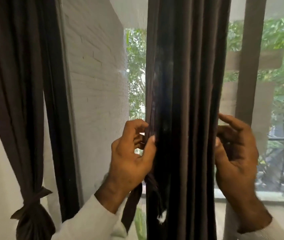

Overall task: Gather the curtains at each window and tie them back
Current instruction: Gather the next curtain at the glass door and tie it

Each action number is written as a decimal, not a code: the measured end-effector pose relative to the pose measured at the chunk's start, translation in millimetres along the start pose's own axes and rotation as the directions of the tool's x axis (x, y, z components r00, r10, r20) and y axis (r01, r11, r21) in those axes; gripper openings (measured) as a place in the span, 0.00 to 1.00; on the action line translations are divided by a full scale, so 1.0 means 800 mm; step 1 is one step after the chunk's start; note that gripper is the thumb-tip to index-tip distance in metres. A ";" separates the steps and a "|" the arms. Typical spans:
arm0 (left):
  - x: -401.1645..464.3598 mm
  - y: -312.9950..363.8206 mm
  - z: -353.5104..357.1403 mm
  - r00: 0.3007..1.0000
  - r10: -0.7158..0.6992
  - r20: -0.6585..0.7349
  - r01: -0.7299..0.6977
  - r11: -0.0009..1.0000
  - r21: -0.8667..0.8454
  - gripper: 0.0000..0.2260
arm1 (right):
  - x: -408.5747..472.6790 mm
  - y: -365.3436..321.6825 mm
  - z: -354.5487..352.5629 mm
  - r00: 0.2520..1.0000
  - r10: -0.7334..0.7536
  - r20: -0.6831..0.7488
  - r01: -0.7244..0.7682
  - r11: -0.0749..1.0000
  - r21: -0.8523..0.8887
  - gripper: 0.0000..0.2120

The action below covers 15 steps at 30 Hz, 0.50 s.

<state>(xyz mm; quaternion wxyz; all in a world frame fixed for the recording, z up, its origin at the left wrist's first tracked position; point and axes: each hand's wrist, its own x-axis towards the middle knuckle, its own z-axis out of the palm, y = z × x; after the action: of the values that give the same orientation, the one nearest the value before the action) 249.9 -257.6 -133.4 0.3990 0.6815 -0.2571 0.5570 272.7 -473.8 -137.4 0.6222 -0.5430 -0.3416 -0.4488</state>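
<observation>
Both hands grip curtain (186, 101) (dark).

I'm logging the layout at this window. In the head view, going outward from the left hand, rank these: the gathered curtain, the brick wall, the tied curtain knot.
1. Gathered curtain: touching the left hand.
2. Brick wall: upper left, outside.
3. Tied curtain knot: far lower left.
</observation>
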 end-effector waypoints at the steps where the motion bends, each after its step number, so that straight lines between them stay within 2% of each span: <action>1: -0.004 0.004 -0.006 1.000 0.030 0.008 -0.030 1.000 0.002 0.17 | -0.005 -0.010 -0.001 0.999 -0.039 -0.020 0.039 0.999 -0.011 0.26; 3: -0.010 0.010 -0.015 0.997 0.077 0.027 -0.077 0.997 -0.017 0.17 | -0.013 -0.028 0.001 0.993 -0.116 -0.039 0.114 0.992 -0.052 0.25; 5: -0.011 0.011 -0.018 0.995 0.077 0.062 -0.074 0.996 -0.043 0.18 | -0.011 -0.035 0.005 0.985 -0.170 -0.029 0.160 0.962 -0.220 0.19; 7: -0.011 0.012 -0.017 0.996 0.017 0.092 -0.013 0.999 -0.045 0.19 | -0.005 -0.030 0.007 0.982 -0.187 0.029 0.178 0.861 -0.476 0.15; 10: -0.020 0.014 -0.013 0.992 -0.092 0.090 0.091 0.996 0.012 0.19 | -0.010 -0.024 0.001 0.976 -0.210 0.056 0.193 0.720 -0.667 0.10; 12: -0.027 0.018 -0.010 0.992 -0.109 0.069 0.103 0.991 0.084 0.14 | -0.025 -0.028 -0.001 0.952 -0.293 0.094 0.263 0.617 -0.742 0.08; 13: -0.030 0.018 -0.006 0.993 -0.102 0.067 0.095 0.990 0.106 0.10 | -0.034 -0.030 0.000 0.943 -0.300 0.144 0.304 0.600 -0.740 0.09; 15: -0.032 0.016 0.001 0.989 -0.117 0.093 0.109 0.990 0.091 0.04 | -0.047 -0.023 0.003 0.945 -0.210 0.251 0.327 0.647 -0.689 0.13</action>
<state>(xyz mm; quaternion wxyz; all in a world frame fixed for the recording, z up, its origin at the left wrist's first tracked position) 233.9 -267.5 -154.7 0.3872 0.7380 -0.2130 0.5100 242.3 -464.7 -164.9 0.2576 -0.7181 -0.2594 -0.5922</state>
